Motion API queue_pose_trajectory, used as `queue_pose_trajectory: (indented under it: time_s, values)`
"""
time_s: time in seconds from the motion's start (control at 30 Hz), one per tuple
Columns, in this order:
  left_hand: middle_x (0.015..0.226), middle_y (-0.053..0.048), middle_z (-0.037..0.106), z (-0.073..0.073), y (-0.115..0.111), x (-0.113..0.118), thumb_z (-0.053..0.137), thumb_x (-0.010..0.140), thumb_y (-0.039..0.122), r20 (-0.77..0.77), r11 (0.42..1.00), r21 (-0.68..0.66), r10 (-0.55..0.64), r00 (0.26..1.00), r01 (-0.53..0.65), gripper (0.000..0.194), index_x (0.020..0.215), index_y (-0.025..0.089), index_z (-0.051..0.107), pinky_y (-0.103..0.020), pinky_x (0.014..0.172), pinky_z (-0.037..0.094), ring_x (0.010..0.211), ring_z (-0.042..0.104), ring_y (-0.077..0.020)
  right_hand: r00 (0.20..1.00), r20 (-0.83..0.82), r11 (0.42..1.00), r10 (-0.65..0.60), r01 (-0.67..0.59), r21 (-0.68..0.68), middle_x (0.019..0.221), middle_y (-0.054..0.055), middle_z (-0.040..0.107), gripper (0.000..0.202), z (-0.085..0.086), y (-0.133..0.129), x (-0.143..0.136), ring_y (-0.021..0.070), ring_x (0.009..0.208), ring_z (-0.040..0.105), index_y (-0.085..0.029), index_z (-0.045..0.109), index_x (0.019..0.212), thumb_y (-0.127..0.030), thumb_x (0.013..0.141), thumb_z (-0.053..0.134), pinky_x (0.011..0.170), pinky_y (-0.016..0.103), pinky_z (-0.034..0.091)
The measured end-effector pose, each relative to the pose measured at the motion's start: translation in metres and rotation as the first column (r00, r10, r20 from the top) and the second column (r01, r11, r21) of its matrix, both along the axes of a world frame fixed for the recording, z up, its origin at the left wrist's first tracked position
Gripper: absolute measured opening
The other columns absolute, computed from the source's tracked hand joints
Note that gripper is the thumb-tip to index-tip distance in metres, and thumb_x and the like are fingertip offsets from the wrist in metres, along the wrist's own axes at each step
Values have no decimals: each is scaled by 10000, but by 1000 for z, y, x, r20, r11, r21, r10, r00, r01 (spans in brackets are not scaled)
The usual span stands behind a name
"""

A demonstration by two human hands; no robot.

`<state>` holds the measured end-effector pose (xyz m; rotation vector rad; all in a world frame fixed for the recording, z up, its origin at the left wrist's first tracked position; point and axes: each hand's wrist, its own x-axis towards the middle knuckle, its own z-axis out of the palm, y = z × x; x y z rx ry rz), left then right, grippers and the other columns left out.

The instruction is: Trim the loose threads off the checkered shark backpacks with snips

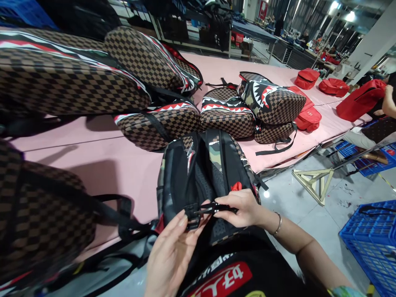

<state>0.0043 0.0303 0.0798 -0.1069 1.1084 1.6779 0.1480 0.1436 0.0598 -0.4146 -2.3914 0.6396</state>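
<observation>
Pink table, backpacks, glossy floor alongside

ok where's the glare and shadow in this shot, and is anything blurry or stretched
Head view: ceiling lights look blown out, a bright glare spot on the floor; head view: shadow on the pink table beside the lower-left checkered bag, which looks soft; head view: wide-angle tilt and edge stretch, while left hand and right hand look fairly crisp.

At least six brown-and-black checkered backpacks are lying around one black-backed, camouflage-trimmed backpack; one pink-topped counter is carrying at least four plain red bags, and at least three blue plastic lattice crates are showing.
</observation>
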Motion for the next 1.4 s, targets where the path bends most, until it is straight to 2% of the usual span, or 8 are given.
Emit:
queue_pose_trajectory:
  time_s: [0.13,0.43,0.67,0.77,0.87,1.03,1.2,1.4]
  values:
    - [779,-46,711,-1,-1,3,937,308,278,4,1000,-9,11,1000,-11,484,723,171,712,-252,693,588,695,662,-190,999,23,999,35,-35,5,766,54,721,309,4,2,-3,125,618,640,-159,673,1044,-394,933,505,590,214,476]
    - [841,-74,705,-3,0,4,936,329,312,-23,999,-45,-13,1000,12,539,792,146,717,-249,703,582,749,645,-189,998,-42,998,44,-42,42,845,39,739,289,3,1,-2,117,690,674,-150,655,1011,-388,934,511,628,205,481]
    - [848,-50,697,-7,0,9,933,359,325,-49,998,-59,-7,999,4,533,809,154,705,-250,719,575,768,636,-178,1000,-24,984,7,-2,178,608,-6,650,278,4,1,-6,101,532,598,-171,682,937,-380,936,499,491,223,387]
    - [855,-50,692,-10,-3,7,928,361,330,-71,998,-58,-39,997,35,534,811,160,697,-278,717,577,828,646,-228,996,-83,999,29,-27,27,713,18,694,257,7,-1,-5,91,559,600,-155,673,940,-365,921,527,541,202,425]
    - [974,-84,686,-21,-1,-4,898,431,317,-76,990,-53,-136,988,133,574,944,177,682,-272,659,570,932,640,-289,988,-145,961,-55,13,-275,745,24,684,251,8,-1,-4,81,535,561,-141,648,906,-382,861,595,525,189,426]
    - [969,-81,674,-39,40,-42,779,589,257,-116,983,-71,-177,977,169,454,1016,177,647,-247,640,550,868,638,-213,941,-93,708,-327,179,-683,613,-50,531,222,-9,11,-11,83,541,471,-176,596,838,-395,812,624,524,199,377]
    - [754,-53,651,-43,90,-63,795,581,226,-221,974,-84,-225,949,212,342,878,126,658,-225,530,493,623,592,-156,915,-8,621,-404,268,-737,655,-51,525,203,-32,31,-29,92,606,489,-189,615,852,-390,838,589,602,213,404]
    - [828,-22,677,-65,100,-52,900,343,314,-376,990,-45,-141,916,134,584,830,142,628,-198,684,476,757,606,-146,900,59,676,-433,366,-640,896,10,670,266,-24,67,-62,162,827,614,-200,658,957,-390,773,680,798,284,481]
